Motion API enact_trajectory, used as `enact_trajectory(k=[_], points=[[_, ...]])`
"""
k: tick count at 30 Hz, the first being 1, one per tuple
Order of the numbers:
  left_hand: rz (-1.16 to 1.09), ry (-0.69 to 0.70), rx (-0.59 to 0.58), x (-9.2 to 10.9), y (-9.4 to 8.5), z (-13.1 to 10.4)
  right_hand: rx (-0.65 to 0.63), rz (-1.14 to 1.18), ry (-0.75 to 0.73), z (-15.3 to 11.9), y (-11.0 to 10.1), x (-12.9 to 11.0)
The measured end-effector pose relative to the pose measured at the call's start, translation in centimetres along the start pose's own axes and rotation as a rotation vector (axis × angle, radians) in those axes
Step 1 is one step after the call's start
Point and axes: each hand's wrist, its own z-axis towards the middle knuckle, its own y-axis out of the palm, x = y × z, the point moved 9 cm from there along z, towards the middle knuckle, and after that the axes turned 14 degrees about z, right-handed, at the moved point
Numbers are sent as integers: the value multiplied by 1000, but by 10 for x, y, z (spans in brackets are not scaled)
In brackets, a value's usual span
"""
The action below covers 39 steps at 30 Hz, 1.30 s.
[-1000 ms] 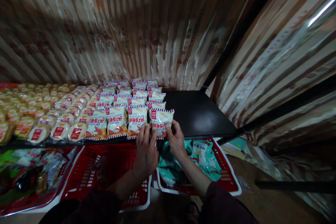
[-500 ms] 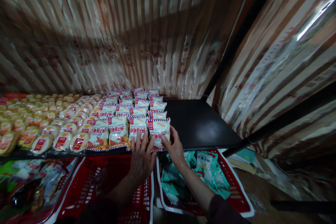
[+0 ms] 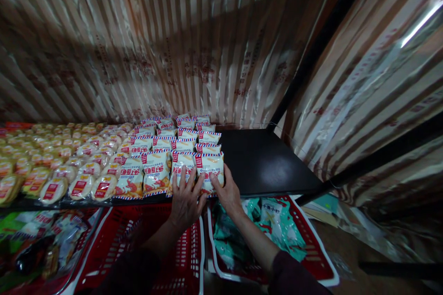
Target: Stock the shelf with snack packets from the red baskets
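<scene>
A striped sheet (image 3: pixel 194 55) hung behind your black shelf (image 3: pixel 270 161), bare on the right. Below its edge, a red basket (image 3: pixel 320 251) held green bags (image 3: pixel 278 222), one saying 小鱼小虾. Front packets (image 3: pixel 155 173) said 鱿鱼爱上虾. Your right hand (image 3: pixel 229 195) pinched the front row's rightmost packet (image 3: pixel 211 162), marked LANG LANG; your left hand (image 3: pixel 186 203) lay spread over the next packet (image 3: pixel 182 161).

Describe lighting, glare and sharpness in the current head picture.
Head view: dim, with a broad shadow across the brown-striped glossy sheeting; head view: whitish glare on the flat black shelf; head view: tiny print on pale plastic snack bags is soft.
</scene>
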Motion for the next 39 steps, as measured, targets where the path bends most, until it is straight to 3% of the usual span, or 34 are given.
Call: enact_trajectory(k=[7,29,39], points=[[6,7,2,1,6,4,-23,-24,-100,4,2,-1],[53,6,30,-4,12,15,-111,-68,-106,21,20,-4],[58,25,48,-2,9,13,-21,-111,-163,16,17,0]])
